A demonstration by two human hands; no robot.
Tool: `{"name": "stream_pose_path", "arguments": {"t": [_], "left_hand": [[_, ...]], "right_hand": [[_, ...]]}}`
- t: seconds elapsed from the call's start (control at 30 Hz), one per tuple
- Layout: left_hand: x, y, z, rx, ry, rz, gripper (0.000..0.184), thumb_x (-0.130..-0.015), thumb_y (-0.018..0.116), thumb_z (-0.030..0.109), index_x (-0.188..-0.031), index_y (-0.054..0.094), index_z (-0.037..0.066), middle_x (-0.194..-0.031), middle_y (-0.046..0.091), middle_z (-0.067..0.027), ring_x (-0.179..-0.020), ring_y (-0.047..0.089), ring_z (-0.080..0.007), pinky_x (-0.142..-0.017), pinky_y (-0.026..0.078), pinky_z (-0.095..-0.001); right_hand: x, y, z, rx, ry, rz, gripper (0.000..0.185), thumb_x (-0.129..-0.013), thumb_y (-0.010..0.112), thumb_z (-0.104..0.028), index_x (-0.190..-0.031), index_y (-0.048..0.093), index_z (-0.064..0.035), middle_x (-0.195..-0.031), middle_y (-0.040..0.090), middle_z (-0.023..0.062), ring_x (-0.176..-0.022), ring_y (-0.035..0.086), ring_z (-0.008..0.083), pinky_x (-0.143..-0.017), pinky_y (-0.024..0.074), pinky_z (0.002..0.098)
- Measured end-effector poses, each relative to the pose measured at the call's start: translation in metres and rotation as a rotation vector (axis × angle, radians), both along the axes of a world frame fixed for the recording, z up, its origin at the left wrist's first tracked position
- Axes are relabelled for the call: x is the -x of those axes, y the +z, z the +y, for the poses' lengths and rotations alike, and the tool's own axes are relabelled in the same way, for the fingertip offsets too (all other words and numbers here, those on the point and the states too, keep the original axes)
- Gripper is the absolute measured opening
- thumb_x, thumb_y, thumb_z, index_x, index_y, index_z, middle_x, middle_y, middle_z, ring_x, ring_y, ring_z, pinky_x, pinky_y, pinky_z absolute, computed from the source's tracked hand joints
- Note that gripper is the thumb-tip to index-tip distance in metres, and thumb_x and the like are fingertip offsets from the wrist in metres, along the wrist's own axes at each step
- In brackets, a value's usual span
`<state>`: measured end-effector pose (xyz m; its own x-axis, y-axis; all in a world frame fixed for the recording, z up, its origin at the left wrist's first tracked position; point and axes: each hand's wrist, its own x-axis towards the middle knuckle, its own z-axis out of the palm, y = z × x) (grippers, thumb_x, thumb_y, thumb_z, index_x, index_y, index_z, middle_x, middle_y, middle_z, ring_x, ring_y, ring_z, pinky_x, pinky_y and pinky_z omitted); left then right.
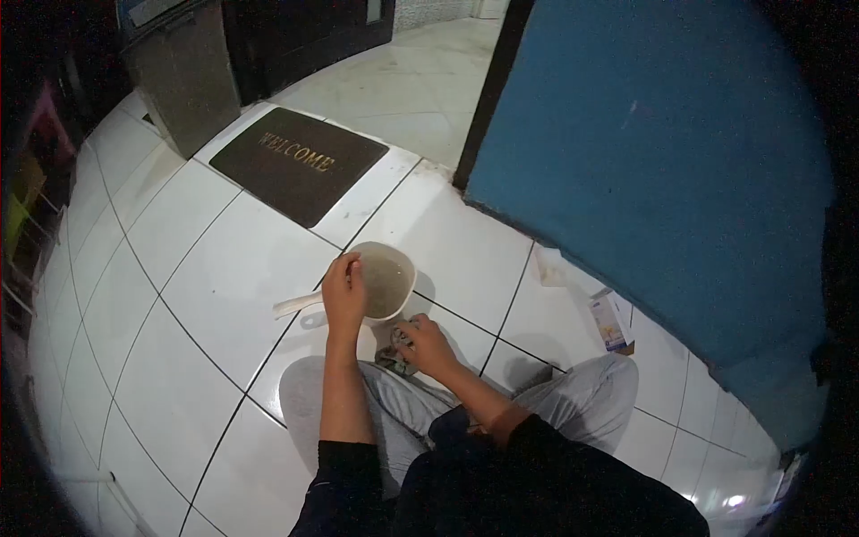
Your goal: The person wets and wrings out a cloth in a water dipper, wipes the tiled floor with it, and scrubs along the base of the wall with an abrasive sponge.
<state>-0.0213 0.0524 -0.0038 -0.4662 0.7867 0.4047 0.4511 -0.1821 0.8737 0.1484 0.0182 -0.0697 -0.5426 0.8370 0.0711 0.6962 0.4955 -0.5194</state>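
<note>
A pale water dipper [380,249] with a straight handle stands on the white tiles, with murky liquid inside. My left hand [344,291] is over its left side, between handle and bowl. The fingers are bent and close together near the rim; whether they pinch anything is hidden. Just below the dipper, my right hand [428,345] is closed on a crumpled, patterned grey-green cloth [394,361]. The cloth lies close to my bent leg, and part of it is covered by my fingers.
A dark doormat [300,166] marked WELCOME lies ahead, by an open doorway. To the right is a blue wall [644,179]. A small printed box [611,324] and a pale crumpled item [548,268] sit along its base. My grey-trousered legs [586,398] are folded in front.
</note>
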Motion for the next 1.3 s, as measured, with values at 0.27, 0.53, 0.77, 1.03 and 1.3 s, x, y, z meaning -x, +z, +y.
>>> {"name": "stream_pose_path", "arguments": {"t": [0.27,0.53,0.77,1.03,1.3], "left_hand": [[-0.020,0.000,-0.020,-0.088,-0.070,0.122,0.016,-0.082,0.047,0.005,-0.094,0.056,-0.001,-0.087,0.056,-0.0146,-0.078,0.055,-0.0275,-0.067,0.043,-0.0329],[-0.044,-0.011,-0.046,-0.147,-0.130,0.285,0.026,-0.074,0.046,-0.004,-0.099,0.054,0.000,-0.095,0.050,-0.0193,-0.087,0.050,-0.0360,-0.074,0.042,-0.0382],[-0.077,0.024,-0.089,-0.107,-0.147,0.139,0.026,-0.075,0.045,-0.005,-0.099,0.054,-0.001,-0.091,0.050,-0.0150,-0.080,0.052,-0.0280,-0.071,0.043,-0.0313],[-0.113,0.154,-0.090,-0.211,-0.357,0.202,0.023,-0.081,0.051,0.004,-0.104,0.053,0.003,-0.095,0.054,-0.0070,-0.084,0.054,-0.0141,-0.071,0.044,-0.0258],[-0.119,0.203,-0.101,-0.240,-0.453,0.201,0.024,-0.084,0.052,0.008,-0.108,0.052,0.004,-0.093,0.054,-0.0053,-0.085,0.053,-0.0123,-0.073,0.044,-0.0237]], "right_hand": [[-0.135,0.041,-0.018,0.132,-0.103,0.491,0.027,-0.083,0.054,-0.020,-0.108,0.048,-0.0117,-0.100,0.046,0.0056,-0.089,0.048,0.0187,-0.071,0.0448,0.0339],[-0.332,0.154,-0.077,0.324,-0.462,1.936,0.027,-0.088,0.046,-0.027,-0.106,0.049,-0.0069,-0.101,0.053,0.0049,-0.084,0.048,0.0189,-0.069,0.0405,0.0283],[-0.463,0.166,-0.220,-0.177,-0.587,1.980,0.034,-0.090,0.045,-0.025,-0.118,0.045,-0.0064,-0.111,0.049,0.0098,-0.090,0.050,0.0213,-0.072,0.0442,0.0287],[-0.486,0.083,-0.285,-0.091,-0.873,2.263,0.035,-0.090,0.045,-0.031,-0.108,0.049,-0.0015,-0.102,0.054,0.0124,-0.084,0.053,0.0230,-0.070,0.0475,0.0297],[-0.459,0.078,-0.256,0.028,-0.785,2.299,0.038,-0.085,0.052,-0.039,-0.100,0.051,-0.0047,-0.088,0.056,0.0075,-0.074,0.051,0.0199,-0.064,0.0460,0.0277]]}}
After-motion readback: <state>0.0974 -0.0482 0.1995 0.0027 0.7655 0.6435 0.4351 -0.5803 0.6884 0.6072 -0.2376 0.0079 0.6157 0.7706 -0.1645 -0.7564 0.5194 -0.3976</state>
